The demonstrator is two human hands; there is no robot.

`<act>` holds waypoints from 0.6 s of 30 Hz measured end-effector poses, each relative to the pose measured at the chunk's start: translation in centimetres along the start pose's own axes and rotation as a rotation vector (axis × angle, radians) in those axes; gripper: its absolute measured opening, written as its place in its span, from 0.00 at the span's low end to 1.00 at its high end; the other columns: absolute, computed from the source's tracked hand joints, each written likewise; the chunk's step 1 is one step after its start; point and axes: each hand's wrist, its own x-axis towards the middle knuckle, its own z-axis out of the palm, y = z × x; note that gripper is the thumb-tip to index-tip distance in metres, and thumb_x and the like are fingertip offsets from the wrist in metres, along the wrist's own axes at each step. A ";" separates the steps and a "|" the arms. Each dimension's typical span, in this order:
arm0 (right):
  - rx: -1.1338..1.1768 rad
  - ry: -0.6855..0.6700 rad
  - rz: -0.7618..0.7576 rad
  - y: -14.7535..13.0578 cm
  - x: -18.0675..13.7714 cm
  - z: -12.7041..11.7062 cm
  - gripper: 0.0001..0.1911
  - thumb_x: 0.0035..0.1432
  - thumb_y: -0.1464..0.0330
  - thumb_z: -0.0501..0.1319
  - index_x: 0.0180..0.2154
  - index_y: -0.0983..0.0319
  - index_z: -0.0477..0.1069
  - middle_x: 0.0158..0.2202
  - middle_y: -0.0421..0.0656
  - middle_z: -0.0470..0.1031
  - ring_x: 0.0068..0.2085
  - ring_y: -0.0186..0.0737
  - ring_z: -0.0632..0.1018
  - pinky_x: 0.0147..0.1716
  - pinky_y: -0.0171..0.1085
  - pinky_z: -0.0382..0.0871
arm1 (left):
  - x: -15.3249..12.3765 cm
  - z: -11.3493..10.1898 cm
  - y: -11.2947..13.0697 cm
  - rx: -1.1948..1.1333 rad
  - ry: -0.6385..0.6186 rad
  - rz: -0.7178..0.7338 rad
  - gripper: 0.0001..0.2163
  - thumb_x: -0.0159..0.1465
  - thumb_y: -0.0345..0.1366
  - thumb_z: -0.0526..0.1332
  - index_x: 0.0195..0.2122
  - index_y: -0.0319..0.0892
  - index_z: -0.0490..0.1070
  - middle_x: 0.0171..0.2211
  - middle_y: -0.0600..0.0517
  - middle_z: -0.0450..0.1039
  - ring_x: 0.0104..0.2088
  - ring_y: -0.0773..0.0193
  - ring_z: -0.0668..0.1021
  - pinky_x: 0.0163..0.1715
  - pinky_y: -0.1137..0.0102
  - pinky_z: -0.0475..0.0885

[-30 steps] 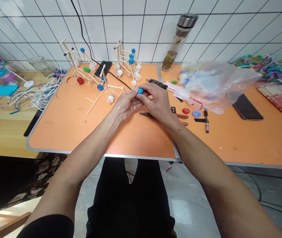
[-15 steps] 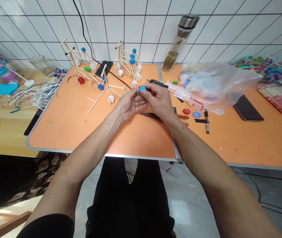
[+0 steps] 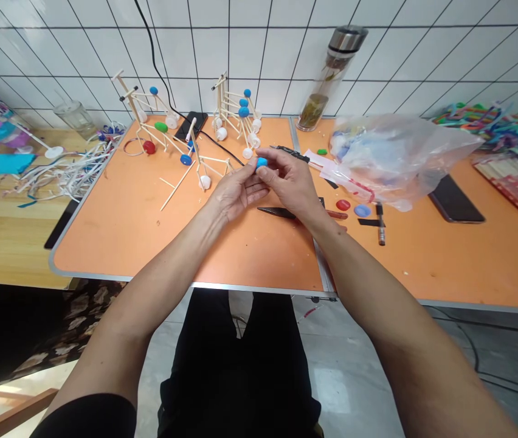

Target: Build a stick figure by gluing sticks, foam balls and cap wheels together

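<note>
small blue round plastic cap (image 3: 261,162) in the air above orange table (image 3: 122,231), near far edge | right hand (image 3: 289,182) curled, fingertips pinching cap | left hand (image 3: 236,191) half open, thumb and forefinger gripping it too | risk: shallow pinch, cap could slip and roll away

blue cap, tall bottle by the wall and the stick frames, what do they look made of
Blue cap: likely plastic, smooth, even bright colour. Tall bottle: clear body, glass or plastic, cannot tell; lid looks like brushed metal, grey sheen. Stick frames: thin pale sticks, probably wood or bamboo, matte.
</note>
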 end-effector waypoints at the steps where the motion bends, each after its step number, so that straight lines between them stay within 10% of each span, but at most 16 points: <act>1: -0.002 0.006 -0.006 0.0 0.0 0.0 0.39 0.62 0.28 0.72 0.56 0.51 0.89 0.55 0.45 0.92 0.56 0.55 0.90 0.65 0.57 0.85 | 0.0 0.0 0.0 0.001 0.002 0.004 0.23 0.73 0.60 0.75 0.52 0.43 0.87 0.50 0.41 0.92 0.60 0.52 0.91 0.68 0.62 0.81; 18: -0.074 0.025 -0.054 -0.2 -0.5 0.3 0.31 0.70 0.35 0.71 0.56 0.52 0.87 0.56 0.46 0.91 0.56 0.54 0.90 0.65 0.56 0.85 | 0.0 0.1 -0.2 0.026 0.003 0.018 0.23 0.74 0.60 0.74 0.50 0.42 0.86 0.51 0.40 0.92 0.61 0.51 0.91 0.68 0.60 0.81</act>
